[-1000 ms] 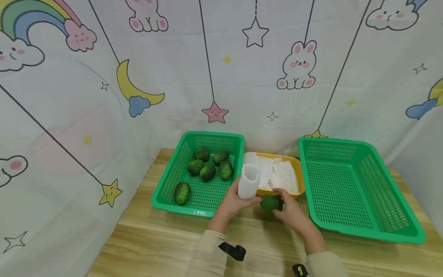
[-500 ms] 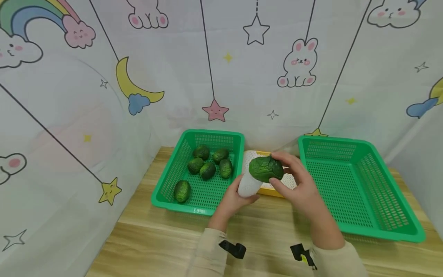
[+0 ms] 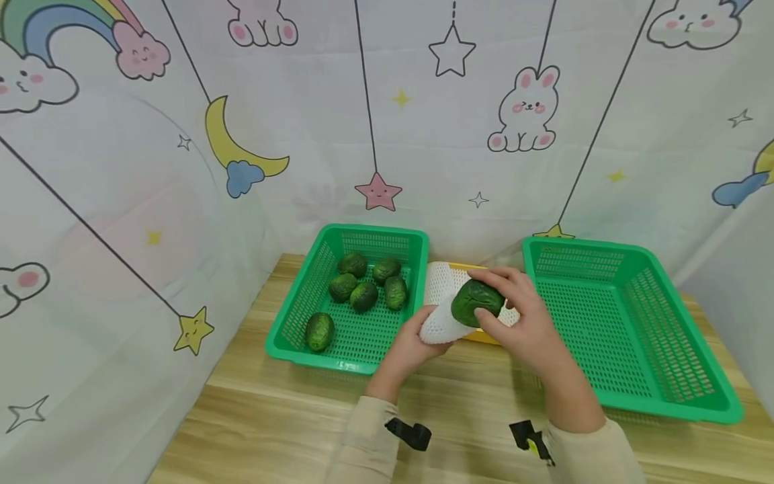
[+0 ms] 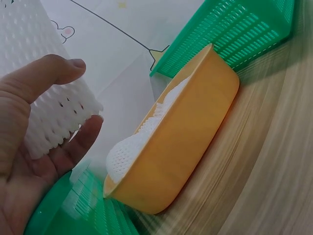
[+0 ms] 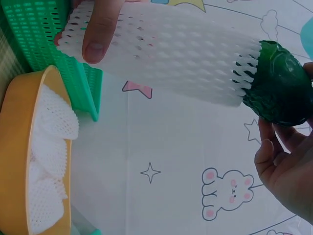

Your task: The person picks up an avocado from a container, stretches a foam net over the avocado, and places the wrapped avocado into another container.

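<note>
My left hand (image 3: 413, 343) grips a white foam net sleeve (image 5: 181, 54), its thumb curled over the lower end in the right wrist view. A dark green, wrinkled avocado (image 3: 475, 304) is held by the fingertips of my right hand (image 3: 523, 323). One end of the avocado sits right at the mouth of the sleeve, with the net's edge lapping over it in the right wrist view. Both are raised above the table, in front of a yellow basket (image 4: 190, 132) that holds more white foam nets (image 5: 49, 161).
A green basket (image 3: 345, 366) with several avocados (image 3: 363, 296) stands on the left. Another green basket (image 3: 641, 411) stands on the right, its mesh bottom showing. Wood-grain table (image 3: 290, 423) lies in front, and a printed curtain (image 3: 326, 121) hangs behind.
My right hand has lifted the avocado from the table up to the foam sleeve's mouth. The left hand has stayed near its place, tilting the sleeve toward the right.
</note>
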The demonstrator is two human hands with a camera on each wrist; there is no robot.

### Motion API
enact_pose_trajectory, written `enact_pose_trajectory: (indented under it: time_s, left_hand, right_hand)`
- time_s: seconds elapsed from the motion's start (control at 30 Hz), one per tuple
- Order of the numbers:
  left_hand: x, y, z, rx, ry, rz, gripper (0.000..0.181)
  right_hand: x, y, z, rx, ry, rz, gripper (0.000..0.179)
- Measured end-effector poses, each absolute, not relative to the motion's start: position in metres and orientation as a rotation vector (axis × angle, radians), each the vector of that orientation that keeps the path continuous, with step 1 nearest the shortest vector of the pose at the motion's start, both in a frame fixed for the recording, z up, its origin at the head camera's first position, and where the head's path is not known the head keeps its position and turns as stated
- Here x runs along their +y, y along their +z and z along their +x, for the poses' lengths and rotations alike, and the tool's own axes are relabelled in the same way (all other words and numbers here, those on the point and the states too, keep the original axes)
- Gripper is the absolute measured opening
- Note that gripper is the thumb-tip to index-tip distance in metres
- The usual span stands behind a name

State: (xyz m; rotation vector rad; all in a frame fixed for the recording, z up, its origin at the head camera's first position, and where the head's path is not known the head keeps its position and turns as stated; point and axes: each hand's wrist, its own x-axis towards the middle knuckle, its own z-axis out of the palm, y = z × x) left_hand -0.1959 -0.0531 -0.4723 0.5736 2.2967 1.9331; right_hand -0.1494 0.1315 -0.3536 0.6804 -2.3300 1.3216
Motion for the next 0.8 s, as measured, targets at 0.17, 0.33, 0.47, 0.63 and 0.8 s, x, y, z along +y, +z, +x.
enact_pose_trajectory:
  time_s: [0.17,0.33,0.47,0.63,0.8]
  left_hand:
    - [-0.052,-0.48,-0.199,2.347,1.871,0.613,0.051]
    - [-0.052,-0.48,-0.199,2.366,1.868,0.64,0.052]
    - [-0.053,-0.476,-0.197,2.373,1.891,0.639,0.053]
    - [-0.054,-0.47,-0.195,2.364,1.903,0.595,0.051]
    - [-0.056,-0.457,-0.189,2.345,1.916,0.594,0.049]
  right_hand:
    - [0.127,-0.356,-0.153,-2.349,1.339,0.63,0.043]
    - [0.126,-0.36,-0.154,-2.403,1.37,0.557,0.042]
    - [0.13,-0.359,-0.153,-2.46,1.392,0.527,0.042]
    - [0.137,-0.356,-0.15,-2.453,1.325,0.579,0.043]
    - [0.139,-0.357,-0.151,-2.457,1.257,0.653,0.041]
